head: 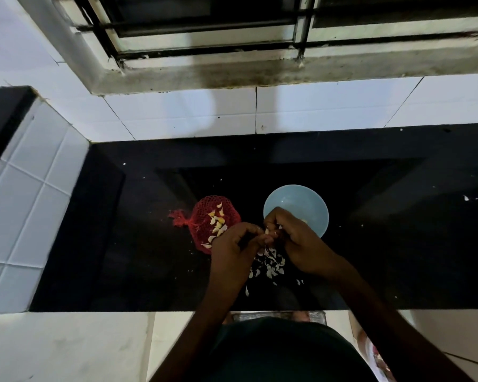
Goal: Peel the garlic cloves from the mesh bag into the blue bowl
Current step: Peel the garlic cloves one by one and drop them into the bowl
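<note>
A red mesh bag (204,216) lies on the black counter with pale garlic cloves (218,221) showing on it. Right of it stands the blue bowl (295,199); a pale piece shows by its near rim, mostly hidden by my right hand. My left hand (232,249) and my right hand (295,241) meet just in front of bag and bowl. Their fingertips pinch a small garlic clove (268,232) between them. Under the hands lies a heap of white garlic skins (268,266).
The black counter (149,244) runs left to right, with its front edge near my body. A white tiled wall (33,202) closes the left side and white tiles with a barred window (232,37) stand behind. White flecks dot the counter.
</note>
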Demonstrator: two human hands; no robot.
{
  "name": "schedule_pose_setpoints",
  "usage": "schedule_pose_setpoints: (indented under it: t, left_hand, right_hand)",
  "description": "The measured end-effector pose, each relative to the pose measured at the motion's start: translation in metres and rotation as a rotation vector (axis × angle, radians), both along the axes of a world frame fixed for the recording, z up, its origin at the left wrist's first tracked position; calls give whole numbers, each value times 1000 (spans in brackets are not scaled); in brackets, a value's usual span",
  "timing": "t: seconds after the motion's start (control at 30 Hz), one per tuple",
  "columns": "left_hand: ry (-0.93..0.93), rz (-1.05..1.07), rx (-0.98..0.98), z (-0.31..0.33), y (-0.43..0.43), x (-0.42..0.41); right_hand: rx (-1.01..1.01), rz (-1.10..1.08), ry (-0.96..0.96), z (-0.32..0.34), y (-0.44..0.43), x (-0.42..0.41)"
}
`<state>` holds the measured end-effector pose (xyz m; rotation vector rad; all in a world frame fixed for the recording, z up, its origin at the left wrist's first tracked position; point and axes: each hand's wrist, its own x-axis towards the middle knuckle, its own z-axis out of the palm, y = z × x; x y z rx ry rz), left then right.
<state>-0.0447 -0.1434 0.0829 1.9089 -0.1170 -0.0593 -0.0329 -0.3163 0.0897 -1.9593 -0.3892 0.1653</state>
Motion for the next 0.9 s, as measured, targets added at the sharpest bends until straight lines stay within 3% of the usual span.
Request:
schedule_pose_setpoints:
  t: [0.17,0.37,0.9]
  left_hand:
    - [247,67,-365,-5,-3,1]
    - [338,79,-487,-6,4,-2]
    - [101,-166,-63,-15,10,2]
  right_hand:
    - [47,-146,-53,-12,11,-5]
    - [61,-201,-44,-18,5,-11]
    - [63,-111,-52,-3,-3,-1]
